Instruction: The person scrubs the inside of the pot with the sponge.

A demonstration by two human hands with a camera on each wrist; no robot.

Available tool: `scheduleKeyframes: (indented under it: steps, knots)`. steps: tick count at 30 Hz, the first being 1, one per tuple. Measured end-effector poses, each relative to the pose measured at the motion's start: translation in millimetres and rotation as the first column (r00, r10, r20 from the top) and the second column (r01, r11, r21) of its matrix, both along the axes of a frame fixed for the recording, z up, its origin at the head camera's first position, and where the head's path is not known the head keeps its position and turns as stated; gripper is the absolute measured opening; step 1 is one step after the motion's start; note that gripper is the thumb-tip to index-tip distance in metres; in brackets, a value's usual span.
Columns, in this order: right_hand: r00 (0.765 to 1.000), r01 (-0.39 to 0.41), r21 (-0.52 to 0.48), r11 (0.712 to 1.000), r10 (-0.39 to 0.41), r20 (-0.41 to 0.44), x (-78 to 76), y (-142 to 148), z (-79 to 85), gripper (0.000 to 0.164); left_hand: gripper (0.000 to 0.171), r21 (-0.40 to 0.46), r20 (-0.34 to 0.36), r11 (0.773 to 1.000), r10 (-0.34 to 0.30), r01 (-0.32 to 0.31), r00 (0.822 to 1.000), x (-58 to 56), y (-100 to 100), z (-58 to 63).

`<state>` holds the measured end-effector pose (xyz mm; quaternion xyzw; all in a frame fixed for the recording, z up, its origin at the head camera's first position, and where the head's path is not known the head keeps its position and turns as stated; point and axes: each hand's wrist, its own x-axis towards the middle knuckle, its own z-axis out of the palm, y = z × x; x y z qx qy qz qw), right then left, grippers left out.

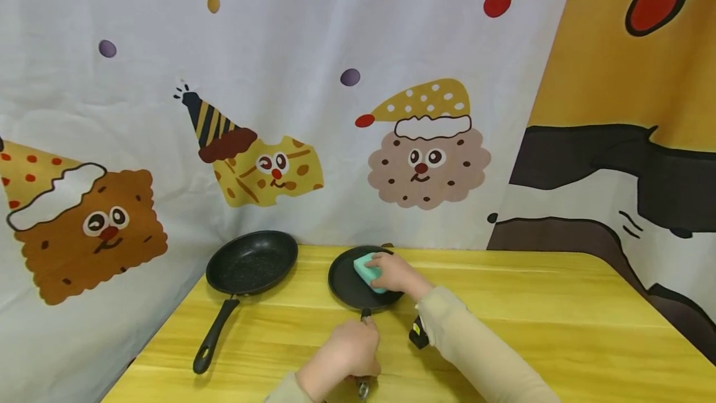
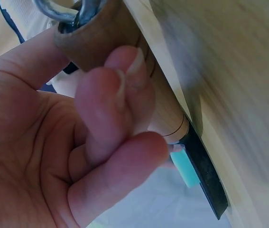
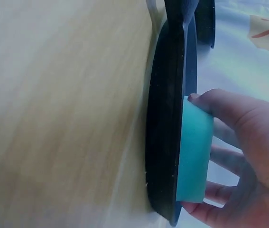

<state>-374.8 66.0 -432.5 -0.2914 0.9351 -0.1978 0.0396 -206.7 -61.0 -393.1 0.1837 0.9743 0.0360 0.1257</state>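
Nearest, the left hand [image 1: 351,350] has its fingers curled round the small pan's wooden handle [image 2: 166,107], covering much of it from above. Beyond it, the right hand [image 1: 398,275] pinches a green sponge [image 1: 365,268], thumb and fingers spread to its width, on the small pan [image 1: 348,283]. Left of that, apart from both hands, a big pan [image 1: 252,263] sits on the table [image 1: 531,303]. A cartoon-printed cloth [image 1: 291,36] hangs close behind.

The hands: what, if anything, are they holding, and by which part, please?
Left hand: shallow black pan, by its wooden handle. Right hand: turquoise sponge, by its edges.
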Motion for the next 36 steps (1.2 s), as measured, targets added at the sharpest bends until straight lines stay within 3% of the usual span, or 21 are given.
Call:
scheduleKeyframes:
  steps: [4,8,11,14,17,19,24,26,28,32,36]
  knots:
    - [1.000,0.011,-0.111,0.994,-0.012,-0.009,1.5,5.2,-0.4,0.045,0.078,0.013,-0.003,1.000,-0.008,0.008,1.000,-1.1,-2.3,-2.0]
    - [1.000,0.016,-0.258,0.966,-0.019,-0.012,-1.3,15.3,-3.7,0.046,0.078,0.007,-0.018,1.000,-0.008,0.008,1.000,-0.8,-3.6,-3.8]
    - [0.999,0.049,-0.374,0.926,-0.047,0.014,-1.7,23.7,-4.7,0.050,0.077,0.004,-0.024,1.000,-0.005,0.005,1.000,0.4,-3.8,-3.6]
    - [0.993,0.117,-0.483,0.868,-0.090,0.079,1.3,32.0,-6.1,0.056,0.077,0.015,-0.022,1.000,0.000,0.000,1.000,1.0,-3.4,-2.7]
    - [0.974,0.210,-0.574,0.791,-0.118,0.194,5.2,40.2,-9.6,0.062,0.077,0.023,-0.032,1.000,0.001,-0.001,0.999,1.5,-2.6,-3.0]
    - [0.950,0.274,-0.633,0.725,-0.100,0.296,7.3,46.3,-13.2,0.063,0.078,0.026,-0.031,1.000,0.002,-0.001,1.000,1.0,-2.0,-3.2]
    - [0.854,0.413,-0.775,0.479,0.092,0.512,8.7,59.6,-19.9,0.064,0.078,0.027,-0.024,1.000,0.002,-0.002,1.000,0.3,-1.6,-2.9]
    - [0.819,0.458,-0.803,0.382,0.172,0.548,8.6,63.5,-21.9,0.059,0.078,0.039,-0.016,0.999,-0.002,0.003,1.000,0.5,-2.4,-2.7]
    - [0.797,0.486,-0.817,0.310,0.226,0.560,8.9,66.8,-23.5,0.050,0.078,0.068,0.000,0.998,-0.012,0.011,1.000,0.8,-4.1,-2.3]
    - [0.777,0.510,-0.833,0.213,0.301,0.552,10.1,71.5,-25.9,0.027,0.083,0.193,0.071,0.981,-0.013,0.000,0.997,1.9,-10.6,-0.5]
    - [0.767,0.507,-0.847,0.158,0.365,0.528,11.6,74.5,-27.7,0.021,0.091,0.308,0.147,0.950,0.009,-0.054,0.989,1.3,-16.8,3.5]
